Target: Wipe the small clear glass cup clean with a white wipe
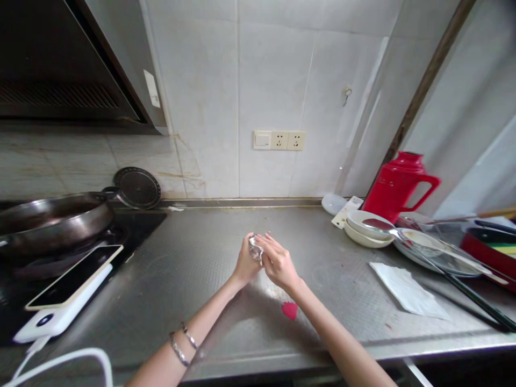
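Note:
Over the middle of the steel counter (193,252), my left hand (245,263) is closed around a small shiny silvery piece that looks like crumpled foil (255,250). My right hand (279,262) presses against the same piece from the right, its fingers bent over the top. Most of the piece is hidden by the fingers. A small red scrap (289,310) with a jagged edge lies on the counter below my right wrist.
To the left, a metal pan (52,223) sits on the black stove, with a phone (74,277) on a white power bank (64,317) in front. At right stand a red thermos jug (397,185), stacked bowls (368,236), a plate with utensils and a white napkin (409,290).

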The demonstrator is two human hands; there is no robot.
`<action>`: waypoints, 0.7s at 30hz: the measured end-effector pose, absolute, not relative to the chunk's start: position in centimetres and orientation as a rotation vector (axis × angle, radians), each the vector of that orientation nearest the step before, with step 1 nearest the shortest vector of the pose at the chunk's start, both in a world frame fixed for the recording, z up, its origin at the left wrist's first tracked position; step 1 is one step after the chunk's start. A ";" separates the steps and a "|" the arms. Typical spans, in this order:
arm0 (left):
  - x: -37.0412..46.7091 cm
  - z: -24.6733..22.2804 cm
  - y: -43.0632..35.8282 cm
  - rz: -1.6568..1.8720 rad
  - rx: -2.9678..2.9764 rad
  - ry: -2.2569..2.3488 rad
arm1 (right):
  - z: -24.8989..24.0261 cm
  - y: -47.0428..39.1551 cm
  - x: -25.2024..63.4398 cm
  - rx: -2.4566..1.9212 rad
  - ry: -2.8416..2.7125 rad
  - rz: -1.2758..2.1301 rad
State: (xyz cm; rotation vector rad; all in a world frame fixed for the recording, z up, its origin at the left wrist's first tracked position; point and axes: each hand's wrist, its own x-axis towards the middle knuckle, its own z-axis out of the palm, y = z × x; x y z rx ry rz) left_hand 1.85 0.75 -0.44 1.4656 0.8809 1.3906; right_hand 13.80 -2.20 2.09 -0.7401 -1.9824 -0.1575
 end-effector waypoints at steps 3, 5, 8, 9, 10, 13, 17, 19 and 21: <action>1.8 -0.4 0.8 1.370 1.473 0.901 | 2.2 -2.5 14.0 -0.704 -2.005 -0.138; 1.9 -0.3 0.6 1.337 1.474 0.853 | 2.6 -2.0 14.4 -0.743 -1.937 -0.087; 2.0 0.0 0.2 1.305 1.478 0.851 | 3.3 -0.7 14.9 -0.941 -1.793 0.004; 2.1 0.1 0.1 1.302 1.481 0.864 | 3.5 -0.3 15.0 -1.016 -1.779 0.049; 2.1 0.1 0.0 1.306 1.485 0.873 | 3.6 0.0 14.9 -1.078 -1.779 0.099; 2.0 0.2 0.0 1.325 1.496 0.848 | 3.4 0.4 14.4 -1.128 -1.798 0.193; 2.0 0.0 0.3 1.331 1.493 0.765 | 2.8 -0.3 13.6 -0.966 -1.820 0.092; 1.9 -0.2 0.6 1.367 1.516 0.780 | 2.6 -0.9 13.4 -0.877 -1.864 0.017; 1.8 -0.4 0.8 1.403 1.546 0.825 | 2.4 -1.5 13.4 -0.814 -1.909 -0.044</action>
